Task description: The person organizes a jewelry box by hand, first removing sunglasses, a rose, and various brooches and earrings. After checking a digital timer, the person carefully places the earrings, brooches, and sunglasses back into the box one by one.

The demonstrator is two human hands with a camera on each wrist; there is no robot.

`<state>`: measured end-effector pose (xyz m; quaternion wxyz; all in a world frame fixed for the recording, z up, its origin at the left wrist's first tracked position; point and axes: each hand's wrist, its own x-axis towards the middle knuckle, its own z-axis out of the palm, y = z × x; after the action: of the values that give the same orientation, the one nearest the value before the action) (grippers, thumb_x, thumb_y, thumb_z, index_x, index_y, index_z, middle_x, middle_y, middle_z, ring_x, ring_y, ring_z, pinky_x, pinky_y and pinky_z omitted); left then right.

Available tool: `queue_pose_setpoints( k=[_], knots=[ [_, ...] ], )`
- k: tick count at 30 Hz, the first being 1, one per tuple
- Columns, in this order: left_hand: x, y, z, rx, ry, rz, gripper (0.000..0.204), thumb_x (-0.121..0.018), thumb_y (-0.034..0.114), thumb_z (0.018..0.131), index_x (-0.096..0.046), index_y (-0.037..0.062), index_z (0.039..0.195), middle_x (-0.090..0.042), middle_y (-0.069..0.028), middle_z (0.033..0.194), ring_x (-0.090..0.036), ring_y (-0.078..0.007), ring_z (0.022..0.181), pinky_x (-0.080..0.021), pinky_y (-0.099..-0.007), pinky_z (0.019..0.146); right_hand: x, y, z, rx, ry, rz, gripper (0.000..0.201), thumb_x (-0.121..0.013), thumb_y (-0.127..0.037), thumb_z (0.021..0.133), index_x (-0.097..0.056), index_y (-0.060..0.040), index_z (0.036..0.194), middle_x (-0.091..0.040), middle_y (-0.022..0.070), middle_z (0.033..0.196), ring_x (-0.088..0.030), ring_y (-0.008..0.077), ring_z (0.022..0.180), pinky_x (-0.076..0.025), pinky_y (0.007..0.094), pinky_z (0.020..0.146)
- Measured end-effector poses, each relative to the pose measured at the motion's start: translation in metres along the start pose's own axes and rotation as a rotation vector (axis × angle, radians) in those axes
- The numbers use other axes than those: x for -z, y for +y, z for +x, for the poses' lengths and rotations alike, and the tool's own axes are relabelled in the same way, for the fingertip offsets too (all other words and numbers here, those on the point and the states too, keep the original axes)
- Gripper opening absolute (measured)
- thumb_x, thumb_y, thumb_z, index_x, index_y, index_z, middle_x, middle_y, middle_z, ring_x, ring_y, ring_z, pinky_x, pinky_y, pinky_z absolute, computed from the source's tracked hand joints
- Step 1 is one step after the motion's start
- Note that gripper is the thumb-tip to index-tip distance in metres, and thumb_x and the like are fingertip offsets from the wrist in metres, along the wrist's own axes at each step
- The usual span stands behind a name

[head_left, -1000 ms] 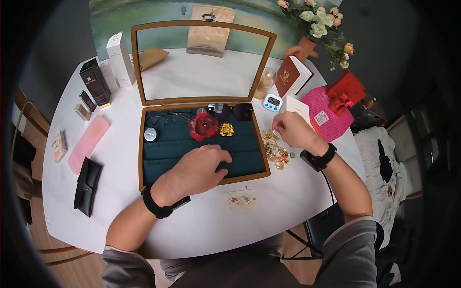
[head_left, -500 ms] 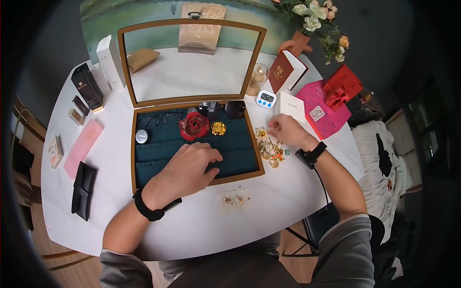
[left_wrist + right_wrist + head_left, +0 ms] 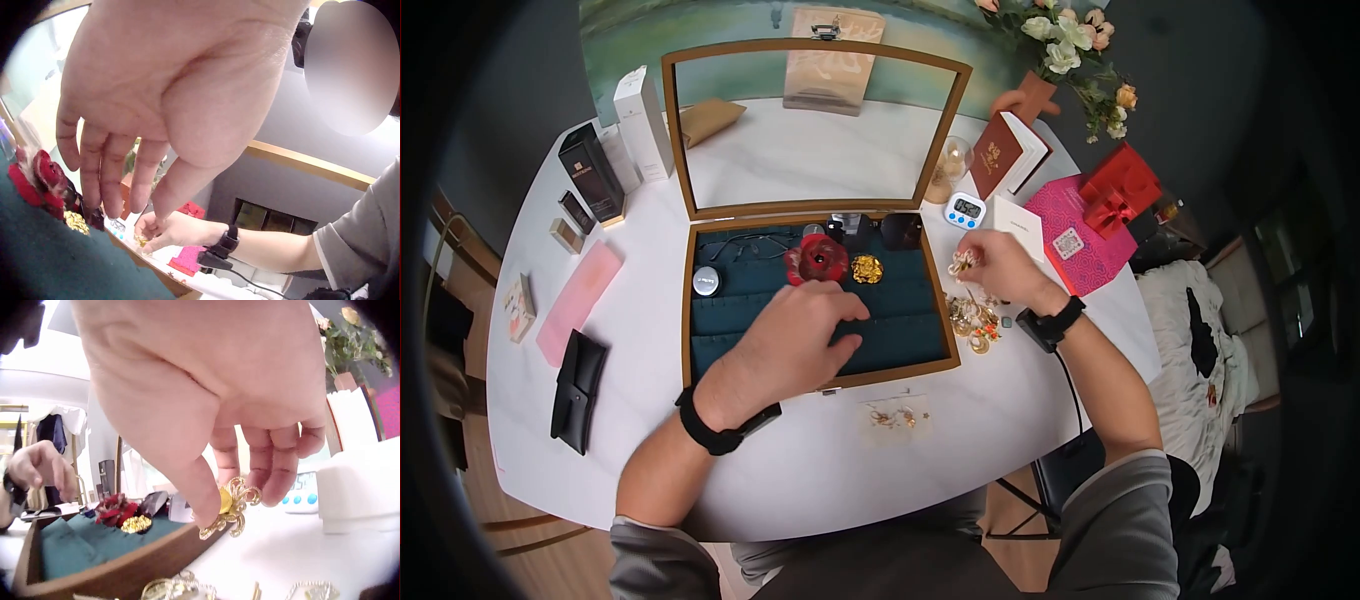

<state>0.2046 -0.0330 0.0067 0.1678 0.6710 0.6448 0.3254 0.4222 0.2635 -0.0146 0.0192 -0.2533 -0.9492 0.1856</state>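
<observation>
My right hand (image 3: pixel 1008 272) pinches a gold ornament with a yellow centre (image 3: pixel 226 506) between thumb and fingers, above a heap of gold jewelry (image 3: pixel 975 322) beside the box. The left hand (image 3: pixel 793 335), fingers loosely bent, hovers over the front of a wooden box (image 3: pixel 956 345) lined in dark teal cloth and holds nothing; its palm shows empty in the left wrist view. Inside the box lie a red flower (image 3: pixel 817 260), a gold flower-like piece (image 3: pixel 866 269), a round silver-lidded jar (image 3: pixel 706 281), eyeglasses and dark sunglasses (image 3: pixel 900 231). The box's clear lid stands raised.
A card with earrings (image 3: pixel 896 417) lies in front of the box. Behind the right hand are a white box (image 3: pixel 1016 228), a timer (image 3: pixel 965 210) and a red book (image 3: pixel 997 155). A black case (image 3: pixel 579 390), pink pouch (image 3: pixel 580 300) and cosmetic boxes stand or lie at the left.
My right hand has lifted from the jewelry heap with a gold ornament pinched in its fingers. The left hand has shifted slightly toward the red flower.
</observation>
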Motion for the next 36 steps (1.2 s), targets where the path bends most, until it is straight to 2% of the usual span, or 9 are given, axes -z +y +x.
queue_pose_setpoints(
  k=[3,5,7,9,17,22,28,31,36],
  knots=[
    [0.010,-0.012,-0.001,0.015,0.097,0.133,0.027,-0.082,0.004,0.087,-0.076,0.0000,0.113,-0.075,-0.0202,0.111,-0.073,-0.0400,0.105,-0.058,-0.0454,0.097,0.023,-0.021,-0.003,-0.065,0.134,-0.001,0.040,-0.095,-0.011,0.081,-0.075,0.0019,0.113,-0.071,0.0111,0.091,-0.066,0.0231,0.084,-0.055,0.0370,0.078],
    [0.015,-0.011,0.000,0.056,0.089,0.156,0.029,-0.082,0.004,0.086,-0.076,-0.0001,0.114,-0.076,-0.0217,0.112,-0.073,-0.0412,0.108,-0.058,-0.0459,0.100,0.025,-0.034,0.000,0.092,0.226,0.023,0.036,-0.091,-0.014,0.084,-0.076,-0.0019,0.115,-0.076,0.0169,0.104,-0.073,0.0309,0.092,-0.059,0.0418,0.085],
    [0.016,-0.013,0.000,0.113,0.090,0.180,0.029,-0.082,0.004,0.087,-0.076,-0.0005,0.115,-0.075,-0.0230,0.114,-0.072,-0.0419,0.112,-0.057,-0.0467,0.103,0.016,-0.046,0.006,0.113,0.222,0.028,0.034,-0.090,-0.014,0.086,-0.077,-0.0011,0.115,-0.076,0.0168,0.104,-0.074,0.0320,0.093,-0.059,0.0415,0.085],
    [0.016,-0.013,0.000,0.123,0.080,0.176,0.030,-0.082,0.004,0.087,-0.076,-0.0006,0.115,-0.075,-0.0235,0.115,-0.071,-0.0422,0.114,-0.056,-0.0471,0.104,0.004,-0.060,0.012,0.141,0.147,0.025,0.038,-0.091,-0.013,0.085,-0.075,-0.0018,0.118,-0.072,0.0097,0.096,-0.069,0.0249,0.090,-0.057,0.0385,0.083],
    [0.024,-0.008,0.000,0.185,0.074,0.170,0.029,-0.082,0.005,0.087,-0.076,-0.0007,0.116,-0.075,-0.0255,0.117,-0.070,-0.0427,0.119,-0.055,-0.0479,0.108,-0.021,-0.069,0.036,0.102,0.055,-0.053,0.037,-0.091,-0.011,0.083,-0.075,-0.0041,0.115,-0.074,0.0115,0.094,-0.073,0.0317,0.092,-0.058,0.0419,0.082],
    [0.024,-0.008,0.000,0.188,0.057,0.181,0.031,-0.082,0.005,0.087,-0.075,-0.0010,0.117,-0.074,-0.0268,0.119,-0.068,-0.0436,0.125,-0.053,-0.0490,0.112,-0.036,-0.068,0.034,0.269,0.177,-0.228,0.029,-0.093,-0.015,0.080,-0.080,-0.0069,0.105,-0.075,0.0116,0.097,-0.070,0.0340,0.099,-0.056,0.0460,0.091],
    [0.023,-0.008,0.000,0.170,0.070,0.166,0.031,-0.082,0.004,0.087,-0.075,-0.0016,0.117,-0.074,-0.0274,0.121,-0.067,-0.0437,0.128,-0.052,-0.0484,0.113,-0.039,-0.068,0.030,0.291,0.221,-0.226,0.032,-0.091,-0.013,0.080,-0.080,-0.0059,0.109,-0.072,0.0147,0.101,-0.068,0.0368,0.103,-0.055,0.0466,0.092],
    [0.023,-0.007,0.000,0.191,0.064,0.150,0.032,-0.081,0.004,0.087,-0.075,-0.0019,0.118,-0.074,-0.0276,0.124,-0.066,-0.0434,0.129,-0.052,-0.0478,0.114,-0.022,-0.070,0.027,0.283,0.301,-0.144,0.027,-0.089,-0.012,0.080,-0.080,-0.0078,0.105,-0.071,0.0133,0.104,-0.067,0.0355,0.107,-0.053,0.0475,0.097],
    [0.017,-0.010,-0.002,0.156,0.068,0.201,0.030,-0.080,0.005,0.089,-0.076,0.0005,0.118,-0.075,-0.0202,0.116,-0.072,-0.0397,0.115,-0.056,-0.0459,0.106,0.047,-0.055,-0.004,0.234,0.558,-0.131,0.018,-0.083,-0.009,0.084,-0.078,-0.0038,0.101,-0.072,0.0170,0.093,-0.070,0.0393,0.092,-0.057,0.0495,0.086]
  ],
)
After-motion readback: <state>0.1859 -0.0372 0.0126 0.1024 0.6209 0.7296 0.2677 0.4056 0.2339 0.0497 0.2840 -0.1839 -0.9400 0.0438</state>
